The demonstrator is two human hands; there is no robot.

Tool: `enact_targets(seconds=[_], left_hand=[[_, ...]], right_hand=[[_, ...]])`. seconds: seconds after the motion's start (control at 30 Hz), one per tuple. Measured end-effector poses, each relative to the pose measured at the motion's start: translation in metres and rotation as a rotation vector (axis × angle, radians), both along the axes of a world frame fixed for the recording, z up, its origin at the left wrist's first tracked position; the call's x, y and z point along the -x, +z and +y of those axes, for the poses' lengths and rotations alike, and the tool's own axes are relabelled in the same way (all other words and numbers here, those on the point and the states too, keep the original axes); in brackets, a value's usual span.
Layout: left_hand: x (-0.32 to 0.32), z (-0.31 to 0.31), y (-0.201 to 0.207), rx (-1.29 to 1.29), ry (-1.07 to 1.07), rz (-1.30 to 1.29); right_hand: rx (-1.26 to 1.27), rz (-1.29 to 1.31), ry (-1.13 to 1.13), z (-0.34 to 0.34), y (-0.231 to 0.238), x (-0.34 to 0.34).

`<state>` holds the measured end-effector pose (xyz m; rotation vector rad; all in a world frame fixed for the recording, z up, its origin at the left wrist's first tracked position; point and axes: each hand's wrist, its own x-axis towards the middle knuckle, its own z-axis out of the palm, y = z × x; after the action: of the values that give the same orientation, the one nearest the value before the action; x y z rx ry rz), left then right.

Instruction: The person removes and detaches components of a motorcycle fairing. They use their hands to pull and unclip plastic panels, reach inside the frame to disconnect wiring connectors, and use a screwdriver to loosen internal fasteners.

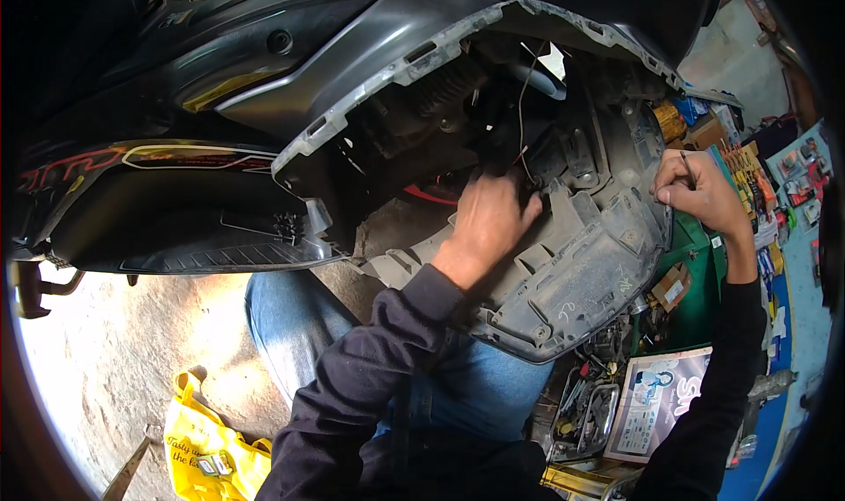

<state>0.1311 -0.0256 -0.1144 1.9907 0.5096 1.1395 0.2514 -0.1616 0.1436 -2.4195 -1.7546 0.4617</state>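
The dusty inner side of a grey plastic body panel (563, 294) faces me, hanging open from a black motor scooter (343, 52). Over its inner edge my left hand (490, 222) reaches into the dark cavity; the thumb shows, but the other fingertips are hidden. Just above that hand, a thin wire (522, 118) hangs down inside the opening. At the panel's right edge my right hand (702, 193) is closed, with a thin dark rod (687, 161) sticking up between the fingers. What kind of tool or part it is, I cannot make out.
A green toolbox (695, 285) stands below my right forearm, beside a metal tray of tools (585, 417) and a printed board (656, 404). Several tools and packets fill the blue surface at the right. A yellow bag (207, 453) lies on the ground at lower left.
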Motion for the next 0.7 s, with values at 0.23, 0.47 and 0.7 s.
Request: enact_targets(seconds=[0.23,0.47,0.7], left_hand=[[-0.002,-0.013,0.014,0.203,0.011,0.045],[-0.009,-0.015,0.011,0.153,0.029,-0.089],[-0.013,-0.013,0.002,0.049,0.053,-0.142]], right_hand=[[-0.047,-0.010,-0.023,0.001,0.001,0.001],[-0.162,-0.196,0.090,0.003,-0.016,-0.005],[-0.290,-0.165,0.078,0.002,-0.028,-0.003]])
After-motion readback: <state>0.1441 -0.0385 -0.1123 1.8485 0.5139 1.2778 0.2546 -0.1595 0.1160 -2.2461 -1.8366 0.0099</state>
